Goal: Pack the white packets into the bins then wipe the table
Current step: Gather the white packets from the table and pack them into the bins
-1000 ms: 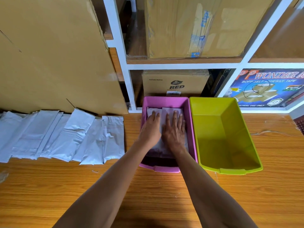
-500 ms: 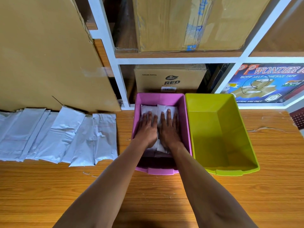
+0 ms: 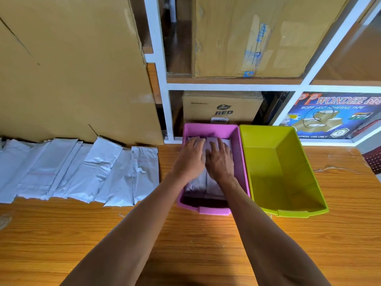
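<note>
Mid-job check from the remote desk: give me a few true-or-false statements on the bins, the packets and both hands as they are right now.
1. Both hands, left hand and right hand, press white packets inside the pink bin. True.
2. The green bin holds packets. False: nothing shows inside it.
3. A row of packets lies on the table left of the pink bin. True.
4. The pink bin stands right of the green bin. False: it stands left of it.

From my feed I see a wood-grain surface running to a white-framed shelf unit at the far side. Large cardboard boxes fill its shelves, a printed adhesive-tape carton sits far right, and a big cardboard sheet leans far left. Lighting looks even.
</note>
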Demonstrator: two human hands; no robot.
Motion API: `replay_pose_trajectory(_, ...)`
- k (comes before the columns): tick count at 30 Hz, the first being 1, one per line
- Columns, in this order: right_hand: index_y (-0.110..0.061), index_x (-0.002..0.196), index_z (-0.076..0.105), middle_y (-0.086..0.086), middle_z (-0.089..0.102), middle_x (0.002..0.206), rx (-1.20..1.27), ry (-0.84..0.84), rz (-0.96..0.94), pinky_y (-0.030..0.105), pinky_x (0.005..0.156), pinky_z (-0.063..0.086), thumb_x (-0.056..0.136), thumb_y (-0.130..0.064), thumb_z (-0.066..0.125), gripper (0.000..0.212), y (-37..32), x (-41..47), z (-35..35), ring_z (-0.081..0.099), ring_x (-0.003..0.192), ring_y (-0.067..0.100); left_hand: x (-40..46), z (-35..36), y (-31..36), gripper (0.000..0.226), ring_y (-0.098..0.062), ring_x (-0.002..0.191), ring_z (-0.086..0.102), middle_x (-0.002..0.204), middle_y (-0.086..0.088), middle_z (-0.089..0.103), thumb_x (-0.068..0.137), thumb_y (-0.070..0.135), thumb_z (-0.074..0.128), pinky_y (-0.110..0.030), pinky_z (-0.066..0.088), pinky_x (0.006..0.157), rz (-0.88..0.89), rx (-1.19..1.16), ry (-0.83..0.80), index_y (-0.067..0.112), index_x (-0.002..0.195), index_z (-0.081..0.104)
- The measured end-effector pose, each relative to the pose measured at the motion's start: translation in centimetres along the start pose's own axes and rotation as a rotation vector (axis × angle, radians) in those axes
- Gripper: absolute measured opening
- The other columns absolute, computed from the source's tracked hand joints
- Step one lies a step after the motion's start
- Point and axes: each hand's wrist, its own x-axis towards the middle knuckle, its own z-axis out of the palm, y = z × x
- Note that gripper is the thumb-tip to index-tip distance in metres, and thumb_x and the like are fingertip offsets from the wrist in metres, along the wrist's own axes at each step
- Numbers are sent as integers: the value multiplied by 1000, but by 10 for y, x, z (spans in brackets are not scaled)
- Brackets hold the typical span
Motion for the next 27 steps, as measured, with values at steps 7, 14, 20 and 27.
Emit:
replay_pose_trajectory(7,-14,137,58,15,53,148,43,265,-66,51,97,49,104,-28,52,37,-79,-12,-27,52,128,38,-48,-62,-42,42,-28,125,56,133,-9,61,98,14,48,-45,55,94,-19,-41,158,14,138,59)
replay_pose_trajectory(14,-16,127,62,9,58,139,87,314,-127,48,93,49,99,-35,40,40,-180,-47,-4,52,119,35,-111,-110,-128,51,-25,134,49,144,-2,54,98,12,55,-49,54,96,-125,32,105,22,147,52)
replay_pose_trajectory(20,-19,130,60,8,58,138,18,201,-115,50,90,50,97,-30,61,34,-235,-80,47,55,117,37,-158,-140,-198,48,-29,133,46,145,-7,51,101,16,54,-46,53,90,-216,138,26,17,149,47)
replay_pose_trajectory(27,-23,150,43,9,35,163,-53,-68,2,52,104,45,106,-47,46,50,-261,-98,88,40,139,35,-186,-145,-250,57,-26,139,43,155,-6,44,103,21,56,-42,55,95,-291,131,-75,19,157,38)
